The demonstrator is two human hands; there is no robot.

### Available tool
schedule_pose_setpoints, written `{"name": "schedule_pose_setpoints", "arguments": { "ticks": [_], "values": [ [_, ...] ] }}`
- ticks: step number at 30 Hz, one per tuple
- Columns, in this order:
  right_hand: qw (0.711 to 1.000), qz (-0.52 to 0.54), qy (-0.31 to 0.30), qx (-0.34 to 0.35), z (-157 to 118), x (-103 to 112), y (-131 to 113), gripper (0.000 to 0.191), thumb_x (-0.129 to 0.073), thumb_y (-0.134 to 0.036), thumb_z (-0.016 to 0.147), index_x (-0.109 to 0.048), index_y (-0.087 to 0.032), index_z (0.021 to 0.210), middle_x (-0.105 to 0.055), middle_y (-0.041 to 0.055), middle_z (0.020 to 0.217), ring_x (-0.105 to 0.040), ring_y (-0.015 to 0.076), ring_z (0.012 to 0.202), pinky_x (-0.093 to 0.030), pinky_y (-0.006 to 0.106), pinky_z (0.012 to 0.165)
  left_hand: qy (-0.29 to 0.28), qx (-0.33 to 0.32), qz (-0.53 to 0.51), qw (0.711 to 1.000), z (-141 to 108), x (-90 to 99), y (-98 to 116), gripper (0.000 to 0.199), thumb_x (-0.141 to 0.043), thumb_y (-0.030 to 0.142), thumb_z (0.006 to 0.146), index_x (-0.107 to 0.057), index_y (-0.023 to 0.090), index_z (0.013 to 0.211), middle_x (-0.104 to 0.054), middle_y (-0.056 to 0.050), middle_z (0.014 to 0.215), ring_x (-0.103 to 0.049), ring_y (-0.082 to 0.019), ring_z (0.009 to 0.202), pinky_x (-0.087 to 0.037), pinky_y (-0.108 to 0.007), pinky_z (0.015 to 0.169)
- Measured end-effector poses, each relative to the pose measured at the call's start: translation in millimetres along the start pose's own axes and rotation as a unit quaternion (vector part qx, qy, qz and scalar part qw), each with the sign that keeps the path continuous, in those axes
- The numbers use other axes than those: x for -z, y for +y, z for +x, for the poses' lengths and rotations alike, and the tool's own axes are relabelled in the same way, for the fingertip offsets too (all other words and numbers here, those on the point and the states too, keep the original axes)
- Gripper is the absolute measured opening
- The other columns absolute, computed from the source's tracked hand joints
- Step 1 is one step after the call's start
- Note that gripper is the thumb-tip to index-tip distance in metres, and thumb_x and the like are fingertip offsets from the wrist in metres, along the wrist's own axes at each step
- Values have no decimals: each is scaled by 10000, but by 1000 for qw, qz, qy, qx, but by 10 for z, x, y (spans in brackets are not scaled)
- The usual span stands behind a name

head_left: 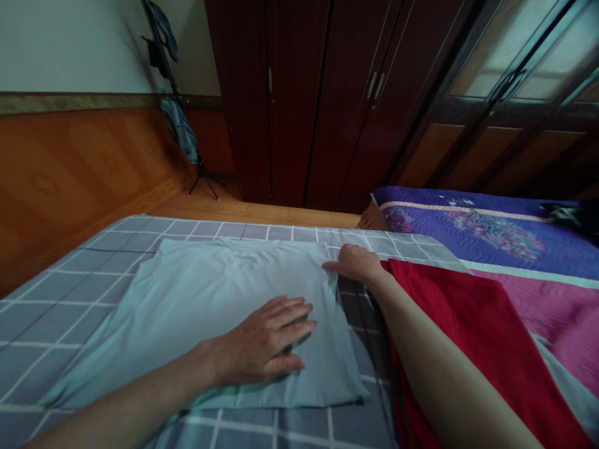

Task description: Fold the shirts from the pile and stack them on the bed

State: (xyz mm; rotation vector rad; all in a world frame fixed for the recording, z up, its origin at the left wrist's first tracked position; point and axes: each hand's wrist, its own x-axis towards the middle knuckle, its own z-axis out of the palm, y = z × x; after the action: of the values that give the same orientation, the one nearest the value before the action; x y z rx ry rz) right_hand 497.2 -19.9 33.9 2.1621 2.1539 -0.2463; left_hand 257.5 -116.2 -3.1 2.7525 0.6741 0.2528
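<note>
The left hand (269, 340) is seen palm down over the right-hand half of the pale cloth (201, 299), its fingers extended and slightly parted, the thumb set apart on the side nearest the wearer. Nothing is grasped by it; whether the whole palm is pressed to the fabric cannot be told. The right hand (356, 260) is placed at the cloth's far right corner, with its fingers curled and one digit pointed across the edge. Whether the edge is pinched there or only touched cannot be determined, as the underside of the hand is hidden.

The pale cloth is laid out, roughly rectangular, on the checked sheet (56, 305). Creases are noted along its far side, near the middle; the near right corner is found lying on the sheet. A red cloth (468, 305) is located to the right, partly covered from view by the right forearm. Beyond it, a purple quilt (491, 234) is observed.
</note>
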Motion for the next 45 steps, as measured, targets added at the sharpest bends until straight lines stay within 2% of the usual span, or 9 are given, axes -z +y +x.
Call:
{"name": "schedule_pose_setpoints", "arguments": {
  "ticks": [2,6,11,15,20,24,30,38,45],
  "values": [
    [999,14,-31,8,-17,-1,-38,433,-608,-481,736,-676,-135,987,-676,180,999,-626,335,973,-476,420,784,-35,-21,-5,999,10,-73,34,636,-422,572,900,-370,202,1415,-302,-140,1495,-233,-293,1392,-197,-495,1135],
    [999,39,-27,7,-22,-8,-107,273,-574,-272,735,-685,-158,956,-692,139,973,-639,285,949,-476,359,765,-63,-14,-9,998,6,-141,13,665,-452,572,888,-293,257,1452,-222,-104,1527,-171,-291,1410,-149,-503,1146],
    [996,89,-23,10,27,-7,-83,250,-486,-290,800,-699,-186,878,-706,78,849,-659,203,833,-466,262,687,-77,-8,-8,997,3,-115,19,665,-414,580,900,-293,234,1455,-197,-122,1528,-158,-294,1411,-136,-511,1146],
    [995,98,-29,-9,47,-40,-54,318,-550,-431,771,-698,-166,867,-697,98,803,-659,229,792,-473,283,656,-69,-8,-7,998,7,-115,30,656,-434,570,897,-315,231,1446,-220,-120,1522,-163,-293,1411,-142,-510,1145],
    [994,103,-33,-8,61,-58,-37,240,-540,-251,741,-699,-173,902,-702,87,839,-661,205,804,-468,256,656,-62,-16,-4,998,-1,-132,17,649,-453,555,895,-307,249,1448,-206,-118,1528,-161,-297,1411,-138,-508,1145],
    [995,89,-26,-24,52,-40,-40,283,-525,-225,741,-691,-154,959,-699,114,898,-653,237,875,-476,290,704,-66,-17,2,998,-4,-109,38,633,-455,545,899,-307,266,1447,-186,-121,1534,-136,-308,1414,-131,-511,1143],
    [997,64,-25,-28,47,-76,-66,294,-522,-219,770,-678,-147,1009,-684,140,1009,-636,253,963,-470,310,781,-95,-50,14,994,92,-18,302,596,-451,511,910,-328,238,1425,-271,-142,1508,-199,-328,1396,-196,-528,1117],
    [998,57,-18,-23,75,-122,-44,296,-527,-236,768,-671,-189,1021,-686,115,1025,-636,257,974,-477,320,776,-29,-154,28,987,420,-201,669,376,-461,418,928,-541,158,1187,-547,-96,1292,-469,-246,1207,-325,-395,1071],
    [999,46,-2,-26,54,-114,-68,289,-512,-207,765,-667,-156,1004,-675,148,1029,-622,276,1002,-466,340,796,-8,-175,79,981,365,-279,719,412,-378,442,951,-474,205,1274,-423,-68,1419,-345,-250,1318,-323,-452,1068]
  ]
}}
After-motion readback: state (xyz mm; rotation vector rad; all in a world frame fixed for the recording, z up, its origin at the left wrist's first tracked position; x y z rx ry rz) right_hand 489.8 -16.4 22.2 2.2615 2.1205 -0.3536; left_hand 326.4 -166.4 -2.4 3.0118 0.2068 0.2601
